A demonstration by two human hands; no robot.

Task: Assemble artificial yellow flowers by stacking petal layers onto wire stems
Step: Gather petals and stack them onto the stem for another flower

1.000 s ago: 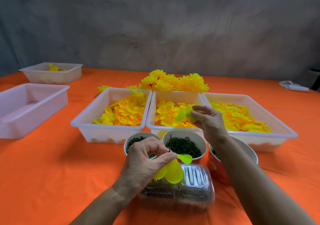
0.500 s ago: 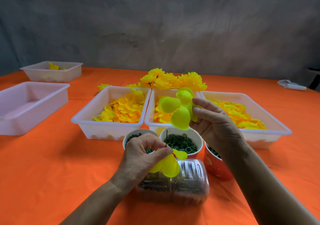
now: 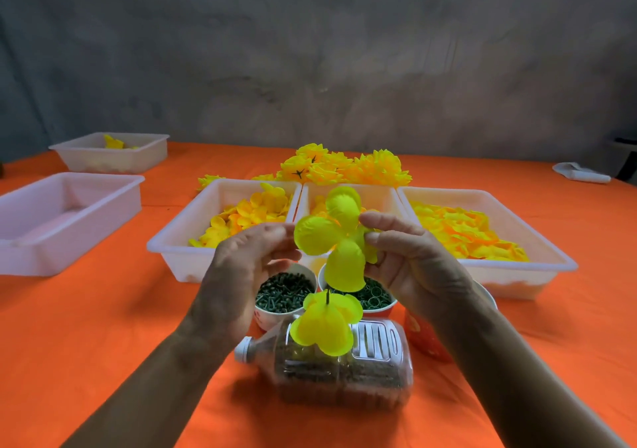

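Under my raised hands the plastic bottle [image 3: 344,368] lies on its side with a part-built flower [image 3: 325,327] standing on it; two cups [image 3: 286,292] and three petal trays [image 3: 193,251] crowd behind, seemingly touching; orange tablecloth [image 3: 86,327] lies bare on my left

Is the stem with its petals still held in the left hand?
No: the left hand touches the raised petal layer pinched by the right hand, while the stem stands free above the bottle.
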